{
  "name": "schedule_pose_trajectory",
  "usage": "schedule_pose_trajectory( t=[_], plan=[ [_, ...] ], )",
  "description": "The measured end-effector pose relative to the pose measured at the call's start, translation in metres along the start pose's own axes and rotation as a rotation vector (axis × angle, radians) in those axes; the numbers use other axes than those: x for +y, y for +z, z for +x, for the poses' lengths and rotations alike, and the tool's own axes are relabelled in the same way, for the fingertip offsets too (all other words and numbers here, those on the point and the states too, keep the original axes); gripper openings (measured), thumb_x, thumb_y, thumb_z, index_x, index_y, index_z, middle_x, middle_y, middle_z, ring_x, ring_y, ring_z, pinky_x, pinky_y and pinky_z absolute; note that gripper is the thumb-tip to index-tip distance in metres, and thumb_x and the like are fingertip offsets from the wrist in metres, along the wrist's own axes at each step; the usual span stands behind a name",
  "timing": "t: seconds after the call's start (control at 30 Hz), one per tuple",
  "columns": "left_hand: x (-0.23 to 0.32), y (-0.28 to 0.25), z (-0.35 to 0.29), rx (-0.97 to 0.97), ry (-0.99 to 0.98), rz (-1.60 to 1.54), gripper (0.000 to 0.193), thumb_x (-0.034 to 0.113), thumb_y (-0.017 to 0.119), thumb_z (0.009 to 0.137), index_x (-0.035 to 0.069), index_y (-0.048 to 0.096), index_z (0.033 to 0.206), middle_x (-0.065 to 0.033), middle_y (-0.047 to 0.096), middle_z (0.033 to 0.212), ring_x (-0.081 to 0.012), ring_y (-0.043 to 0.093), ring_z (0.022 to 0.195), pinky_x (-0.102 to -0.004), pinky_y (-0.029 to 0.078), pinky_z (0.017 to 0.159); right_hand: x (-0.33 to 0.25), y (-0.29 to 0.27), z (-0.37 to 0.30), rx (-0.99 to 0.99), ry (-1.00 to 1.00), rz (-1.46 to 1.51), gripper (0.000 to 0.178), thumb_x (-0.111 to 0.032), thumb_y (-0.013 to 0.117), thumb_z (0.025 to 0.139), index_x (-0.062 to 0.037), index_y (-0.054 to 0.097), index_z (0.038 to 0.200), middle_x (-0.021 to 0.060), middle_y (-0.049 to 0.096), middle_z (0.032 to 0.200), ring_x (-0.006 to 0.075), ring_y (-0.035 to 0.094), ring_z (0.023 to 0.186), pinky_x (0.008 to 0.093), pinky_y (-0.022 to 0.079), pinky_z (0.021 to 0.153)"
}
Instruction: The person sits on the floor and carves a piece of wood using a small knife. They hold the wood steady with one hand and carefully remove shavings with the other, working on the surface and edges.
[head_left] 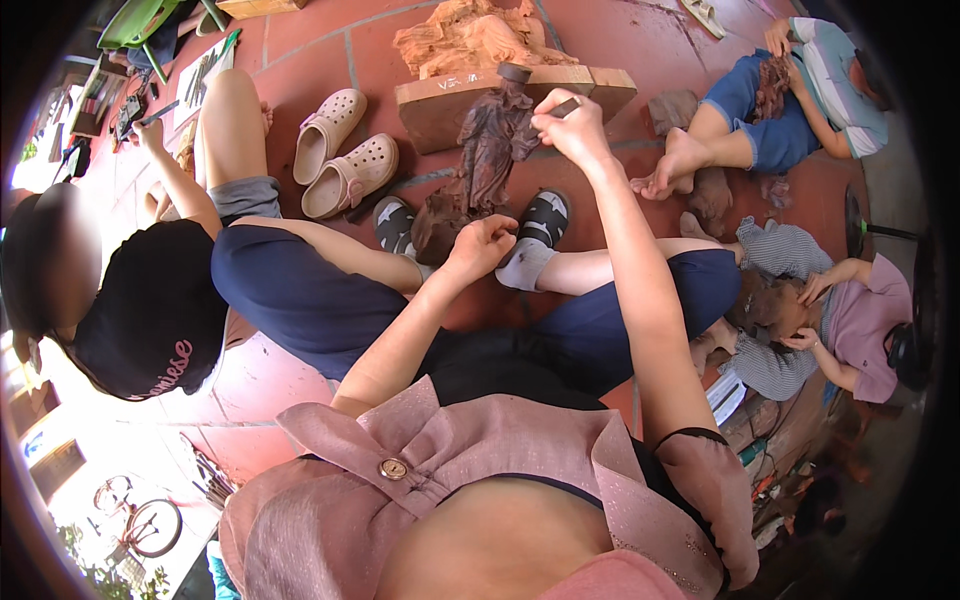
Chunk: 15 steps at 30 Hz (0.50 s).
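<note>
A dark reddish-brown carved wooden statue (487, 150) of a robed figure with a flat-topped hat stands between my feet. Its rough base (440, 222) is near my left shoe. My left hand (480, 247) has its fingers curled against the statue's lower end, partly hiding it. Beside the statue's upper part, my right hand (574, 125) is raised and closed. Between its thumb and fingers it pinches a small brownish piece (566, 106), too small to name. That hand is at the figure's right side; whether it touches the wood, I cannot tell.
Behind the statue, an orange wood carving (475, 40) sits by a thick wooden slab (590, 85). Beige clogs (352, 176) lie left on the tiled floor (300, 40). A person in black (150, 310) sits left; two others (835, 100) work at right.
</note>
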<state>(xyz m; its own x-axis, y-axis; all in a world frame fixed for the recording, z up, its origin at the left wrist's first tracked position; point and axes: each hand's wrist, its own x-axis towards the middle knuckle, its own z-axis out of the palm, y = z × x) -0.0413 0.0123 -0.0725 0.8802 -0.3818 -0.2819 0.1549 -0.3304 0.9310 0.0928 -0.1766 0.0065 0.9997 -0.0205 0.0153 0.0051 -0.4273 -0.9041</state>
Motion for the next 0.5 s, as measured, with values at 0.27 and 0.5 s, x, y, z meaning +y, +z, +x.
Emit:
schedule_pose_trajectory(
  t=[0.27, 0.5],
  plan=[
    [0.012, -0.007, -0.001, 0.092, 0.025, -0.032, 0.035, 0.007, 0.061, 0.083, 0.003, 0.059, 0.117, -0.0072, 0.063, 0.093, -0.0098, 0.058, 0.072, -0.0256, 0.049, 0.069, -0.003, -0.013, 0.001, 0.029, 0.006, -0.030, 0.008, -0.005, 0.071, 0.072, -0.0041, 0.065, 0.078, 0.0065, 0.066, 0.074, 0.0137, 0.062, 0.066, 0.0277, 0.049, 0.061],
    [0.055, -0.001, 0.000, 0.268, 0.210, -0.061, 0.072, 0.006, 0.064, 0.077, 0.003, 0.032, 0.142, -0.0185, 0.036, 0.143, -0.0225, 0.065, 0.072, -0.0328, 0.053, 0.072, -0.029, 0.009, -0.009, -0.018, -0.057, 0.254, 0.011, -0.003, 0.072, 0.076, -0.0026, 0.066, 0.084, 0.0026, 0.068, 0.077, 0.0056, 0.061, 0.061, 0.0201, 0.049, 0.055]
  ],
)
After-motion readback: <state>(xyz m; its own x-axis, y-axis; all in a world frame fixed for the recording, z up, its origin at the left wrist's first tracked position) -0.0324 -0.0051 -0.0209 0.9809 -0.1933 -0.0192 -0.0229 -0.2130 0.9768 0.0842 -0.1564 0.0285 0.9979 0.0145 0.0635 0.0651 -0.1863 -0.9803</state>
